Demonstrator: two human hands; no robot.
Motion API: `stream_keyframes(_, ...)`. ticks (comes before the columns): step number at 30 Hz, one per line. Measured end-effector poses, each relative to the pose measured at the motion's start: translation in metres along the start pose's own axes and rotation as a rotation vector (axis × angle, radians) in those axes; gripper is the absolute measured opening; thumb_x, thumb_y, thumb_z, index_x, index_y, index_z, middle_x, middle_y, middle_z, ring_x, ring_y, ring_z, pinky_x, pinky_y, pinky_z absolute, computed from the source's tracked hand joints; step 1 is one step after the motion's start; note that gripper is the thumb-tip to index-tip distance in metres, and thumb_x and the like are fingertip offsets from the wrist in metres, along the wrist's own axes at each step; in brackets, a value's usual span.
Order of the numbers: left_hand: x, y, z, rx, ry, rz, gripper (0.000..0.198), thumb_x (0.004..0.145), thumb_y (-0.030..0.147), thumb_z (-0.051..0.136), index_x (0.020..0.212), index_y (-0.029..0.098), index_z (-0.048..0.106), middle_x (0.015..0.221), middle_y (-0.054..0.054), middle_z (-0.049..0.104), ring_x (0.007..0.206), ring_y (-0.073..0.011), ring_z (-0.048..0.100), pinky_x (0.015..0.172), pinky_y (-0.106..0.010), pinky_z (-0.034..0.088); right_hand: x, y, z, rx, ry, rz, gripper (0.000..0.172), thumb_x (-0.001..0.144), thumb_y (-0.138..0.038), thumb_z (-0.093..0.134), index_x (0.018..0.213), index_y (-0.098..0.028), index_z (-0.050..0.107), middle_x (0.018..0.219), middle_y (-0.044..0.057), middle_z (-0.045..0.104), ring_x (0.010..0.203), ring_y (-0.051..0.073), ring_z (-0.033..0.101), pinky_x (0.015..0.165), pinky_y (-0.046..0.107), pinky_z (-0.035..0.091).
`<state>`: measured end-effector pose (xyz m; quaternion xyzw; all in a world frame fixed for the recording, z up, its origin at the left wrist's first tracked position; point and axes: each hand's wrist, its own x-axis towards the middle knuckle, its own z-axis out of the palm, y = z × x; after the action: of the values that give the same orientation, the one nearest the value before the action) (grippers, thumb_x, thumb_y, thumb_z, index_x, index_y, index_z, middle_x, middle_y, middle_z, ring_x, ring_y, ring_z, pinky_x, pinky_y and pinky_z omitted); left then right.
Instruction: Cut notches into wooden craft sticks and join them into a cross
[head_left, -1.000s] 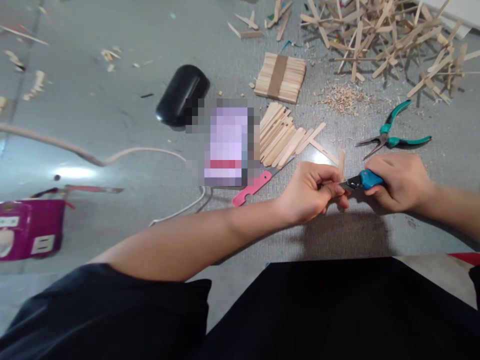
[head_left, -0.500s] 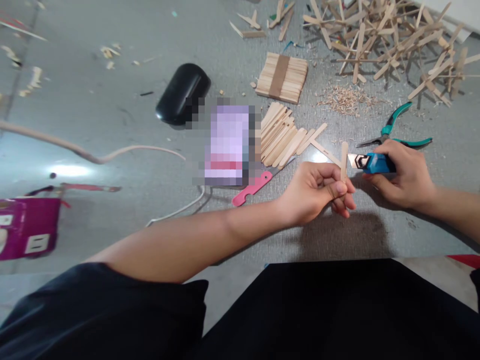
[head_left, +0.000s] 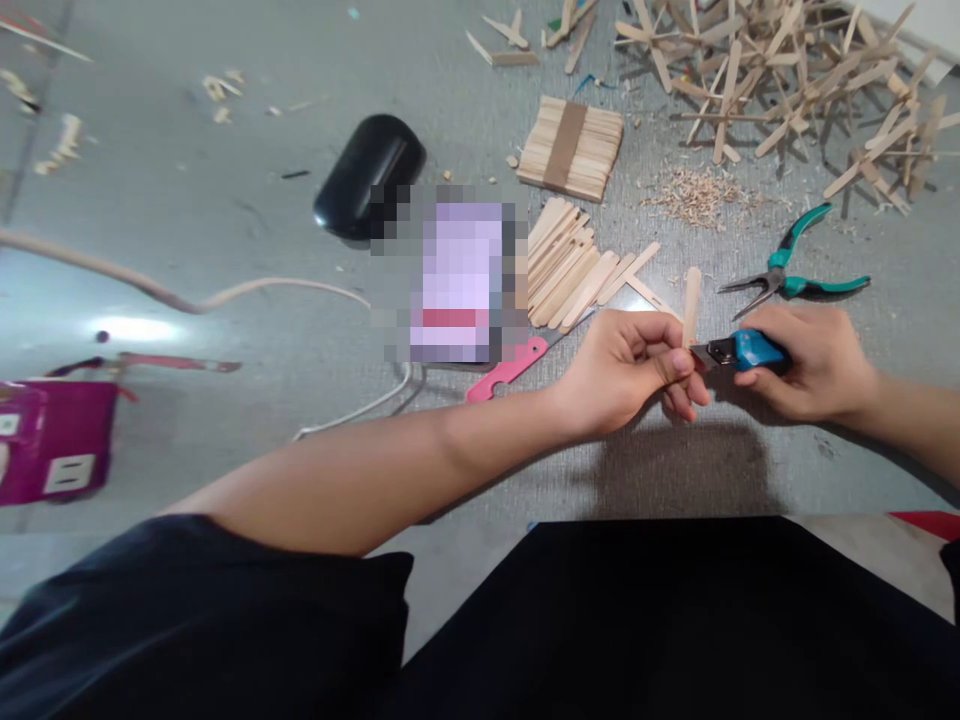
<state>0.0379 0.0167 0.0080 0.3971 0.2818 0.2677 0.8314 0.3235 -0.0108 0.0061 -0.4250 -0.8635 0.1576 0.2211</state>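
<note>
My left hand (head_left: 634,368) pinches a flat wooden craft stick (head_left: 691,300) and holds it upright over the grey floor. My right hand (head_left: 810,362) is wrapped round a blue-handled utility knife (head_left: 739,351). The knife's blade tip touches the stick just above my left fingers. Both hands are closed on what they hold.
Loose craft sticks (head_left: 570,265) lie fanned out beyond my left hand, with a taped bundle (head_left: 571,150) further back. Teal pliers (head_left: 795,272), a pink tool (head_left: 506,368), wood shavings (head_left: 694,192), a pile of crossed sticks (head_left: 787,70), a black case (head_left: 367,175) and a magenta box (head_left: 52,440) surround them.
The knife came off the stick and rose to the right, then returned so its blade meets the stick again. My left hand kept the stick upright throughout.
</note>
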Motion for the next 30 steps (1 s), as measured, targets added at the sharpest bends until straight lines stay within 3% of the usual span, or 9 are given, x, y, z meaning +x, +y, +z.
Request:
stream_keyframes(5,-0.001,0.002,0.001,0.055,0.007,0.017,0.057,0.086,0.060,0.112,0.084,0.020,0.071,0.073,-0.003,0.085,0.057,-0.0154,0.080,0.059,-0.026,0.070,0.003,0.001,-0.008,0.000,-0.108,0.047,0.072,0.121,-0.089,0.048,0.102,-0.025,0.075,0.083,0.006,0.072,0.071,0.024,0.064,0.067,0.041,0.043)
stream_keyframes(8,-0.003,0.003,0.000,0.183,0.019,0.076,0.042,0.097,0.048,0.101,0.085,0.021,0.071,0.073,-0.003,0.084,0.060,-0.0161,0.081,0.061,-0.027,0.069,0.004,0.001,-0.009,0.010,-0.113,0.040,0.073,0.119,-0.091,0.049,0.100,-0.026,0.075,0.081,0.005,0.071,0.070,0.024,0.064,0.067,0.041,0.043)
stream_keyframes(12,-0.005,0.001,-0.008,0.669,0.127,0.412,0.017,0.105,0.025,0.081,0.088,0.020,0.081,0.076,-0.004,0.086,0.068,-0.0155,0.082,0.067,-0.026,0.064,0.003,0.002,-0.007,0.003,-0.058,0.035,0.077,0.118,-0.095,0.046,0.100,-0.026,0.075,0.080,0.005,0.072,0.069,0.023,0.064,0.067,0.040,0.043)
stream_keyframes(14,-0.005,-0.001,-0.013,0.905,0.182,0.589,0.015,0.105,0.022,0.077,0.094,0.021,0.087,0.079,-0.004,0.088,0.070,-0.0159,0.082,0.068,-0.026,0.062,0.003,0.003,-0.005,0.002,-0.025,0.021,0.076,0.119,-0.093,0.046,0.102,-0.025,0.076,0.081,0.005,0.073,0.070,0.023,0.065,0.068,0.040,0.044)
stream_keyframes(17,-0.004,-0.003,-0.017,1.037,0.225,0.687,0.017,0.109,0.025,0.076,0.102,0.021,0.091,0.086,-0.005,0.092,0.074,-0.0170,0.084,0.071,-0.028,0.062,0.005,0.007,-0.007,-0.013,-0.031,0.007,0.073,0.120,-0.090,0.048,0.102,-0.025,0.076,0.082,0.006,0.075,0.070,0.023,0.067,0.067,0.040,0.044)
stream_keyframes(22,-0.003,-0.003,-0.012,0.904,0.227,0.608,0.017,0.110,0.023,0.076,0.099,0.020,0.087,0.076,-0.001,0.085,0.068,-0.0148,0.081,0.069,-0.026,0.063,0.008,0.013,-0.012,-0.076,-0.051,0.012,0.075,0.119,-0.092,0.046,0.096,-0.026,0.072,0.074,0.003,0.069,0.064,0.022,0.063,0.065,0.038,0.042)
stream_keyframes(27,-0.004,-0.002,-0.005,0.525,0.136,0.310,0.016,0.110,0.027,0.078,0.097,0.018,0.078,0.078,-0.003,0.084,0.064,-0.0141,0.081,0.064,-0.024,0.067,0.008,0.013,-0.012,-0.116,-0.074,-0.013,0.073,0.120,-0.090,0.046,0.094,-0.026,0.071,0.075,0.003,0.070,0.064,0.022,0.065,0.065,0.039,0.041)
stream_keyframes(30,-0.003,-0.002,-0.004,0.385,0.108,0.222,0.023,0.106,0.033,0.087,0.094,0.019,0.074,0.077,-0.002,0.083,0.063,-0.0141,0.080,0.063,-0.024,0.070,0.007,0.014,-0.011,-0.123,-0.107,0.001,0.074,0.120,-0.091,0.045,0.095,-0.027,0.072,0.076,0.004,0.071,0.066,0.023,0.066,0.066,0.040,0.042)
